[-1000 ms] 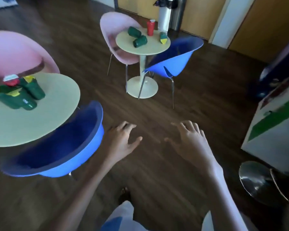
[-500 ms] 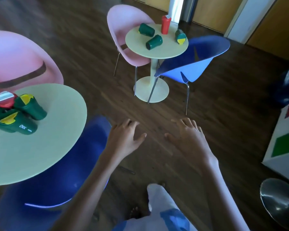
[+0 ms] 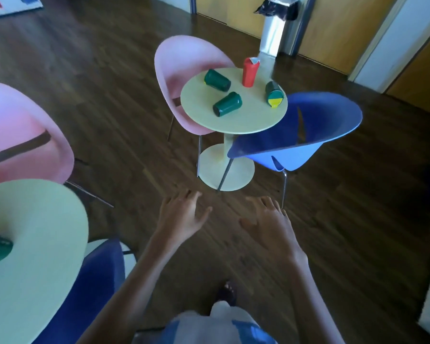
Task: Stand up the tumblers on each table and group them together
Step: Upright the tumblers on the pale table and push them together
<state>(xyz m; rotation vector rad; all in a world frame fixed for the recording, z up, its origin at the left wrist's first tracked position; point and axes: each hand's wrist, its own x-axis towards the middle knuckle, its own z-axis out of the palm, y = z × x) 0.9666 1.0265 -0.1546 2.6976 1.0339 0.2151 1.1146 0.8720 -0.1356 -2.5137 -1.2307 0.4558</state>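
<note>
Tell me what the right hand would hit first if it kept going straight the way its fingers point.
Probably the blue chair: the right hand is empty, fingers aimed toward its near metal leg, but depth is unclear.

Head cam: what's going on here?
A person stands between two round tables, both hands empty: left hand and right hand spread open over the floor. On the far table the red tumbler is upright, while three green tumblers lie on their sides, apart. On the near table, one green tumbler shows at the frame edge.
</note>
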